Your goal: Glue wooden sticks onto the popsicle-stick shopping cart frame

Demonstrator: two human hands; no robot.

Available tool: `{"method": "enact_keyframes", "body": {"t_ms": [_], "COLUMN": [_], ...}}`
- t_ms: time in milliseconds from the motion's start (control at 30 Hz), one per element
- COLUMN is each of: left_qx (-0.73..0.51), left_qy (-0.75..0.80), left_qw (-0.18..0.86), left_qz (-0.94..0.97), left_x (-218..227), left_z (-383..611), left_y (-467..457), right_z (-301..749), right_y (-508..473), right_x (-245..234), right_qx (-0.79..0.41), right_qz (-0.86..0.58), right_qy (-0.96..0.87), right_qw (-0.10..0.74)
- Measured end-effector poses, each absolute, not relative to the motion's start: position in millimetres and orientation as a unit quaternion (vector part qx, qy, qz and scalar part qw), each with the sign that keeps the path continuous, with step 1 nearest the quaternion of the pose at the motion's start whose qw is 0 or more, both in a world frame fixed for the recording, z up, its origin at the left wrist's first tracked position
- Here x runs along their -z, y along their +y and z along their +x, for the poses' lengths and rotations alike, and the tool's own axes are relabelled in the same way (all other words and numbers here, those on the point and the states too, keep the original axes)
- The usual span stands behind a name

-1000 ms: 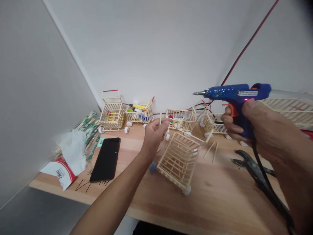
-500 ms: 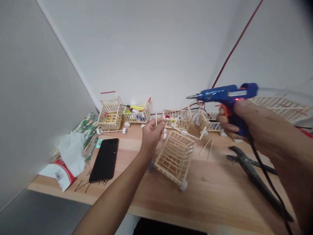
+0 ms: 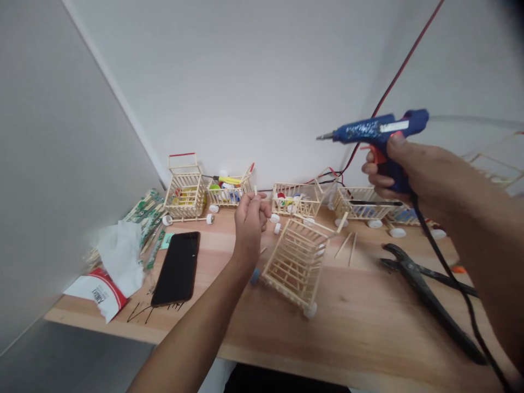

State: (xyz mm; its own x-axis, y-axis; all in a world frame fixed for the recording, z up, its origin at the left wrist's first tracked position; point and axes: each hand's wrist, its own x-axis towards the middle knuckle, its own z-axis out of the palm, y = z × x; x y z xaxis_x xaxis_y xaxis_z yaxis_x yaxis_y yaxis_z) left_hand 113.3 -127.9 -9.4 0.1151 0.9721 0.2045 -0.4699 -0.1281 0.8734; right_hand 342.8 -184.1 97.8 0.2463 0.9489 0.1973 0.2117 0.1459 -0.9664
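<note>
Room: a white wall (image 3: 254,93) runs behind everything, and a red wire (image 3: 401,71) climbs it at the right.

Table: a light wooden table (image 3: 360,338) carries all the work, with black marks near its front edge (image 3: 151,311).

Carts: a row of miniature stick carts (image 3: 297,199) stands along the back of the table, some filled with colourful small pieces. A tilted stick cart (image 3: 297,267) lies nearer, just right of the left hand, on white bottle-cap wheels (image 3: 310,310).

Left side: a black phone (image 3: 176,268) lies face up beside a crumpled tissue (image 3: 120,256) and a red-and-white packet (image 3: 102,295).

Right hand: the right hand (image 3: 426,169) is raised above the table, its fingers (image 3: 370,177) wrapped closed around the handle of a blue glue gun (image 3: 368,130). The nozzle points left, above the carts, and a black cable (image 3: 462,289) falls just beside the black pliers (image 3: 426,295).

Left hand: the left hand (image 3: 249,218) is raised over the table, its fingers (image 3: 262,204) pinched closed on a short wooden stick (image 3: 255,190).

Handling: the pinch at one end leaves the stick's upper end free, and the hot nozzle stays well apart from it (a steady grip suits such a small piece).
</note>
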Motion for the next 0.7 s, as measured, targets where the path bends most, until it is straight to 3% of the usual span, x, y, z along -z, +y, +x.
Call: {"method": "enact_keyframes", "body": {"t_ms": [100, 200, 367, 533, 700], "left_qx": [-0.598, -0.603, -0.621, -0.628, -0.631], "left_qy": [0.283, 0.278, 0.265, 0.293, 0.322], "left_qw": [0.603, 0.596, 0.557, 0.493, 0.429], "left_qz": [0.445, 0.453, 0.483, 0.526, 0.560], "left_x": [9.9, 12.9, 15.5, 15.3, 15.0], "left_z": [116.3, 117.6, 113.3, 107.5, 99.1], "left_y": [-129.8, -129.8, -124.6, -118.6, -110.8], "right_z": [343.2, 334.7, 319.6, 320.4, 358.0], "right_y": [-186.3, -180.0, -162.5, -153.1, -167.8], "right_x": [-87.5, -94.2, -127.1, -153.1, -149.7], "right_qx": [-0.322, -0.308, -0.305, -0.343, -0.272], "right_qz": [-0.587, -0.578, -0.542, -0.469, -0.554], "right_qy": [-0.564, -0.588, -0.588, -0.519, -0.456], "right_qw": [0.483, 0.475, 0.517, 0.627, 0.641]}}
